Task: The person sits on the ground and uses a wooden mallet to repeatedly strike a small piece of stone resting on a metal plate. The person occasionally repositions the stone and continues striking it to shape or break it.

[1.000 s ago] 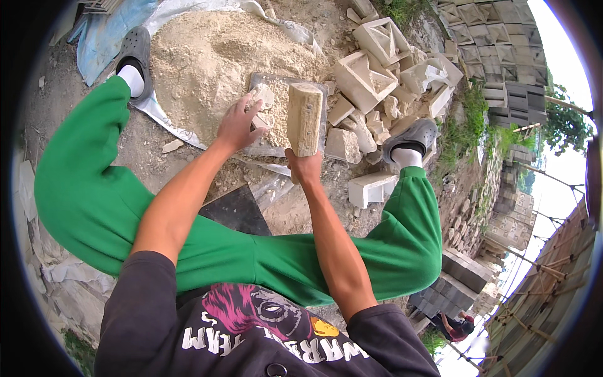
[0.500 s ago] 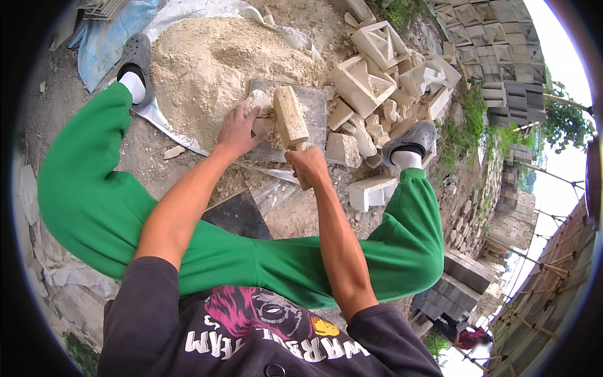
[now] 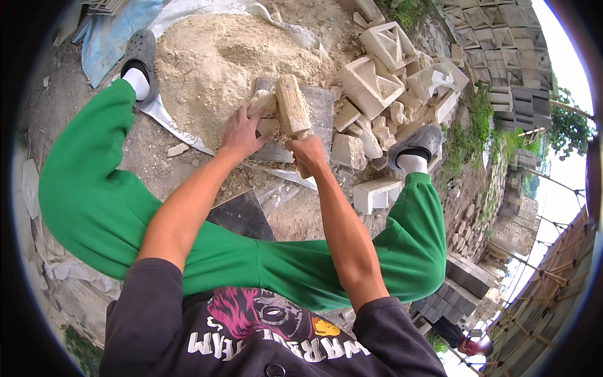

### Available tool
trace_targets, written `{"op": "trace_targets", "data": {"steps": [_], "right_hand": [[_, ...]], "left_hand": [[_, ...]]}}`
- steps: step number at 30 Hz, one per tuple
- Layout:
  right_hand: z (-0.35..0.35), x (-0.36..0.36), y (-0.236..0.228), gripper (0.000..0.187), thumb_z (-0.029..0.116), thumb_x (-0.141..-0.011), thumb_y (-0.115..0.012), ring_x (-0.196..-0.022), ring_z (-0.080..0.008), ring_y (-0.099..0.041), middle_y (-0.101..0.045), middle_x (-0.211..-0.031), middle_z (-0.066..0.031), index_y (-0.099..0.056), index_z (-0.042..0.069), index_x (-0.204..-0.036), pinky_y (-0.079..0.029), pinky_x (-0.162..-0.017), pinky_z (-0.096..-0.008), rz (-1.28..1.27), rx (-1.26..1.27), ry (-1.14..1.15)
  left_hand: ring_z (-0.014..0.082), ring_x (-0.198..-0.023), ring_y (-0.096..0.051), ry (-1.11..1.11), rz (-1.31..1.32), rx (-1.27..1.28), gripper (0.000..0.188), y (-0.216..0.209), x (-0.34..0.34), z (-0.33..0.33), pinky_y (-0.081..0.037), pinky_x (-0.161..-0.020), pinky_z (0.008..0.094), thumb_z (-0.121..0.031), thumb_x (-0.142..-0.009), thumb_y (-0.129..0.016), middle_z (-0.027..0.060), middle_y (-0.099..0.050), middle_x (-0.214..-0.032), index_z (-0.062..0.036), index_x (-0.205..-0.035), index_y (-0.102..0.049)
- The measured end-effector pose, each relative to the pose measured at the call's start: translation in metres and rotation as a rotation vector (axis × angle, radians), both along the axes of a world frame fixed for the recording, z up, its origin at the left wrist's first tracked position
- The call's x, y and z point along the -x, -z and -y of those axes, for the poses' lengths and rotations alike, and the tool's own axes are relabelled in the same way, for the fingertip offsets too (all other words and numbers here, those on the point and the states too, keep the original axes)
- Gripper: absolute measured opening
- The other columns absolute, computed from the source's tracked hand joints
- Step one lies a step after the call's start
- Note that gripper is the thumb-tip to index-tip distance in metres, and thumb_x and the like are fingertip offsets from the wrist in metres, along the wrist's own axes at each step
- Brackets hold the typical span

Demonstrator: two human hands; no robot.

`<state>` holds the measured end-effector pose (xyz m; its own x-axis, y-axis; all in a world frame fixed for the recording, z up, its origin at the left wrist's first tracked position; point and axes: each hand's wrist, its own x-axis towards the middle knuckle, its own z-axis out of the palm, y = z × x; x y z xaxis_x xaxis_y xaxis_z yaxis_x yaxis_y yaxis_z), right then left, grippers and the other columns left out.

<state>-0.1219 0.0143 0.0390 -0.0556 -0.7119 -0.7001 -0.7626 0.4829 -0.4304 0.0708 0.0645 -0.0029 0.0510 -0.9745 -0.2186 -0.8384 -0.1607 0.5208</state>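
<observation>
My right hand (image 3: 308, 152) is wrapped round the handle of a wooden mallet (image 3: 291, 105). The mallet's thick pale head lies against a rough, cream-coloured chunk of block (image 3: 264, 103). On the chunk's left side, my left hand (image 3: 242, 133) grips it with bent fingers, which partly hide it. Both chunk and mallet are over a flat dark slab (image 3: 320, 113) dusted with crumbs.
A heap of pale crushed material (image 3: 213, 60) lies beyond my left hand on a white sheet (image 3: 173, 125). To the right are broken hollow blocks (image 3: 370, 85) and a white block piece (image 3: 377, 193). A person (image 3: 468, 344) is far off at lower right.
The whole view has shifted slightly, so the ground things appear a little further right. Both hands keep their grips, and the mallet head stays beside the chunk.
</observation>
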Motion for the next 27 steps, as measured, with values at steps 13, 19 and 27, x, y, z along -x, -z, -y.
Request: {"op": "trace_targets", "data": {"steps": [13,19,27], "right_hand": [[-0.016,0.010,0.011,0.028,0.020,-0.073,-0.074,-0.055,-0.0211,-0.067,-0.067,-0.065,-0.0118,-0.067,-0.007,-0.079,-0.053,-0.053,-0.0346,-0.016,0.048,-0.086],[-0.012,0.020,-0.005,0.029,0.022,-0.071,-0.073,-0.055,-0.0227,-0.068,-0.069,-0.067,-0.0151,-0.070,-0.005,-0.081,-0.055,-0.057,-0.0363,0.107,-0.033,0.059],[-0.023,0.031,-0.016,0.024,0.016,-0.072,-0.074,-0.051,-0.0219,-0.065,-0.063,-0.064,-0.0121,-0.065,-0.006,-0.077,-0.052,-0.048,-0.0350,0.257,0.017,0.300]], "left_hand": [[0.0387,-0.135,-0.041,-0.023,-0.084,0.036,0.074,0.001,-0.001,0.000,-0.035,-0.113,0.0511,-0.046,-0.082,-0.077,0.0174,-0.037,-0.147,-0.0171,-0.145,-0.050],[0.0371,-0.134,-0.041,-0.070,-0.059,0.119,0.076,0.013,0.001,-0.004,-0.036,-0.110,0.0512,-0.047,-0.081,-0.078,0.0166,-0.038,-0.144,-0.0157,-0.144,-0.050],[0.0300,-0.115,-0.050,0.011,0.040,0.153,0.046,-0.006,0.033,-0.009,-0.042,-0.096,0.0455,-0.033,-0.085,-0.075,0.0105,-0.048,-0.120,-0.0141,-0.124,-0.059]]}}
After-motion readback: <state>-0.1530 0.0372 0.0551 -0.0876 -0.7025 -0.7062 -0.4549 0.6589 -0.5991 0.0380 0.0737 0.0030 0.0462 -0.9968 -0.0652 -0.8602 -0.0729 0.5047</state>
